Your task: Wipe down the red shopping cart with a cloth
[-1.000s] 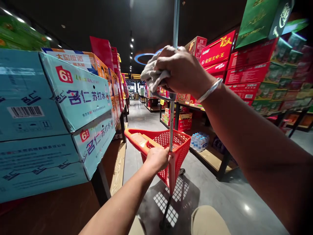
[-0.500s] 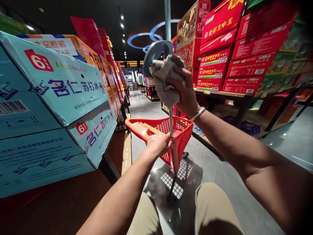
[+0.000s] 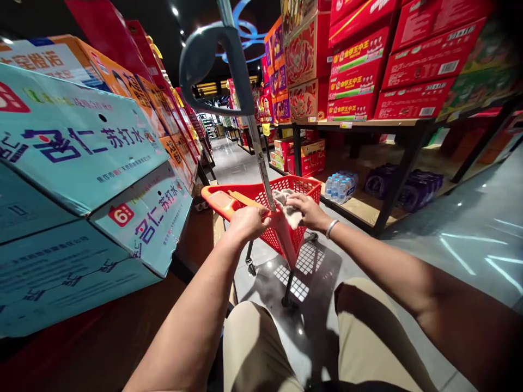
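Note:
A red plastic shopping basket cart (image 3: 290, 245) on casters stands between my knees and the aisle. From its near end rises a metal pole (image 3: 260, 158), topped by a dark grey loop handle (image 3: 245, 71). My left hand (image 3: 248, 222) is closed on the cart's red rim, just left of the pole's base. With bent fingers, my right hand (image 3: 308, 209) presses a crumpled light grey cloth (image 3: 291, 209) against the rim on the other side of the pole. Part of the cloth is hidden under my fingers.
Pale blue drink cartons (image 3: 81, 141) are stacked close on my left. On the right, red cartons (image 3: 355, 76) fill a shelf, with packs of water bottles (image 3: 341, 187) on the board below. A shiny grey floor (image 3: 229, 158) runs down the aisle.
My right hand has come down with the cloth from the loop handle to the cart's rim. The pole now leans more to the left, while my left hand keeps its hold on the rim.

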Demonstrator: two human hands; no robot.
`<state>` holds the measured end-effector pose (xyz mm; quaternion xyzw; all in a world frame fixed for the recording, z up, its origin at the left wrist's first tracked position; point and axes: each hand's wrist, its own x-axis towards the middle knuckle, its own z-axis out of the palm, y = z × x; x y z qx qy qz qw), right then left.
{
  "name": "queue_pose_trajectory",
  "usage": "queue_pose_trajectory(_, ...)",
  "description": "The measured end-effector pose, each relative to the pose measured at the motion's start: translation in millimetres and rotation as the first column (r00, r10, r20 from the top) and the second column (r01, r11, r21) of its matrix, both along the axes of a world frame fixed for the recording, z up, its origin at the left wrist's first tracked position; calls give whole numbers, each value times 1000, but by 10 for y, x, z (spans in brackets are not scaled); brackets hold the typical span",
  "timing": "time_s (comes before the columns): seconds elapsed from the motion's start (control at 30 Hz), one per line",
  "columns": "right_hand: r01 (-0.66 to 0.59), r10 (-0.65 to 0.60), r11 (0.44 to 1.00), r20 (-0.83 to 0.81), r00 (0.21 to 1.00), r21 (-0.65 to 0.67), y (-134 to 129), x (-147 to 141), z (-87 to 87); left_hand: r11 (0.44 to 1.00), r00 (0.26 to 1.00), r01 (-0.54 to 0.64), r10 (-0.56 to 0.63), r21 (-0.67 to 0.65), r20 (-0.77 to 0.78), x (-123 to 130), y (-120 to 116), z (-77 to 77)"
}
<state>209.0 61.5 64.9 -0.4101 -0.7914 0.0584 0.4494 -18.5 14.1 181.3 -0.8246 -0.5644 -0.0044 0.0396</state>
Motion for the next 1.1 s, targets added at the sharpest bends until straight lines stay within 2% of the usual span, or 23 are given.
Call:
queue_pose_trajectory(0.1,59,-74,980,-75,994,-192,126,53,28,1000,999,-19,18,-22,-34,38,-28,53)
queue_pose_trajectory(0.2,-37,-20,955,-189,982,-295,15,-143,132,999,994,-46,45,-6,-100,96,-70,47)
queue_pose_trajectory(0.3,-177,74,938,-328,942,-298,-214,-428,274,998,989,-55,58,25,-135,116,-85,-16)
queue_pose_trajectory(0.4,-219,168,959,-261,951,-178,-302,-552,340,994,984,-68,81,91,-156,84,-91,-81)
queue_pose_trajectory(0.47,-168,155,980,-125,980,-105,-215,-491,293,987,982,-65,90,148,-169,52,-103,-108)
queue_pose_trajectory(0.57,26,-12,991,104,995,-134,79,-239,118,982,981,-41,74,186,-177,11,-127,-130)
queue_pose_trajectory(0.63,219,-170,955,233,958,-202,304,-44,-7,981,984,-31,63,190,-165,-6,-136,-138)
queue_pose_trajectory(0.7,369,-287,886,292,912,-282,487,100,-95,982,987,-29,58,187,-150,-17,-131,-142)
queue_pose_trajectory(0.77,429,-337,834,294,894,-347,587,146,-128,983,988,-43,69,181,-139,-31,-111,-144)
queue_pose_trajectory(0.8,427,-339,827,281,898,-366,599,124,-125,983,988,-52,77,177,-136,-41,-95,-145)
queue_pose_trajectory(0.9,296,-262,870,138,955,-393,481,-101,-62,981,987,-66,91,181,-134,-93,-31,-154)
queue_pose_trajectory(0.97,122,-172,912,-96,980,-393,304,-345,-19,981,985,-71,97,180,-142,-135,11,-157)
queue_pose_trajectory(1.03,-41,-69,953,-345,936,-301,98,-608,-26,980,983,-83,110,179,-145,-166,42,-152)
queue_pose_trajectory(1.1,-95,29,988,-460,887,-121,-87,-841,-125,981,981,-89,117,170,-156,-180,58,-138)
